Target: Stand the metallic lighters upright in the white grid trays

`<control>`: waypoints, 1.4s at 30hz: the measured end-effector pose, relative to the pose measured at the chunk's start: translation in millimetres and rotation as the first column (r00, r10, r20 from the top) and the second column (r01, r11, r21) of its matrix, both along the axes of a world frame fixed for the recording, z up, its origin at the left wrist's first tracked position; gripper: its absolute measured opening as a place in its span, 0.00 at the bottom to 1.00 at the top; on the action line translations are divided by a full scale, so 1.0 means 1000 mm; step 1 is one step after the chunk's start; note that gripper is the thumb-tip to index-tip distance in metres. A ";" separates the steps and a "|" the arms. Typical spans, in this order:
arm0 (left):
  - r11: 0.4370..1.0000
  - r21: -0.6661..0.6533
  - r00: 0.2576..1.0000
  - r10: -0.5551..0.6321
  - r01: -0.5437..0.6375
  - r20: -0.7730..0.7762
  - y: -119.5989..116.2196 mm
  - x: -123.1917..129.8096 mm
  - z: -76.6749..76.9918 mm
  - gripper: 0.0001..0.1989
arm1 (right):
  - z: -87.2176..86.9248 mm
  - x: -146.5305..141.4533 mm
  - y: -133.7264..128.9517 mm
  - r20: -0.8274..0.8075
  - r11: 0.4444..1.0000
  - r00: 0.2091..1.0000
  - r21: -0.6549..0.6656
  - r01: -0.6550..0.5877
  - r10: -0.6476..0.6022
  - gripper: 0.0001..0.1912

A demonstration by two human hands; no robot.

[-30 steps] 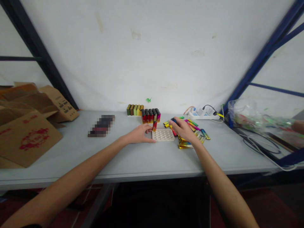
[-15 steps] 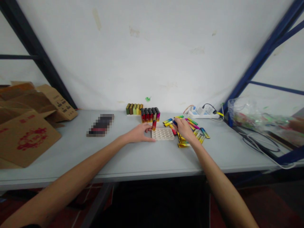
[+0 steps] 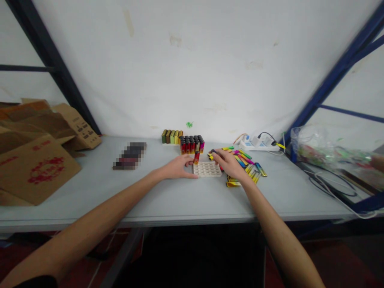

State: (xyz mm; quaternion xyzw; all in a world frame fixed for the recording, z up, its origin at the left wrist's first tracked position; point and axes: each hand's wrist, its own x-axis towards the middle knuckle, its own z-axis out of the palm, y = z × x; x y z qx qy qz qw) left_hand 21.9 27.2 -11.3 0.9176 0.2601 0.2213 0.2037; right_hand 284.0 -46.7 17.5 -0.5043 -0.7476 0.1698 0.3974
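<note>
Shifting toward the tray [image 3: 207, 169] since the earlier frame, my right hand [image 3: 229, 164] is pinching a dark lighter [image 3: 213, 151], a sideways bump possibly toppling the upright red lighter [image 3: 196, 158] beside my spread left hand [image 3: 176, 168].

Grey table [image 3: 186, 202]: cardboard boxes [image 3: 51, 170], white tray [image 3: 207, 170], loose lighters [image 3: 261, 169], power strip [image 3: 247, 145].

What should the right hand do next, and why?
Maybe the right hand should ease the dark-ended lighter into a hole beside the red lighter. It seems pinched near the back of the tray, whose other visible holes look free, and the left hand is at the tray's left edge, perhaps steadying it.
</note>
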 end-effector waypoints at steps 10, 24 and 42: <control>0.999 0.024 0.997 0.035 -0.037 0.062 -0.007 0.007 -0.007 0.33 | 0.006 -0.032 -0.011 0.129 0.994 0.989 0.092 0.063 -0.074 0.23; 0.998 0.046 0.999 0.031 -0.032 0.025 -0.010 0.011 -0.010 0.33 | -0.002 -0.035 -0.005 0.180 0.999 0.982 -0.013 -0.047 0.049 0.12; 0.999 0.039 1.000 0.030 -0.030 -0.008 -0.008 0.009 -0.003 0.33 | 0.003 0.000 0.008 0.468 0.969 0.849 0.136 0.204 -0.245 0.17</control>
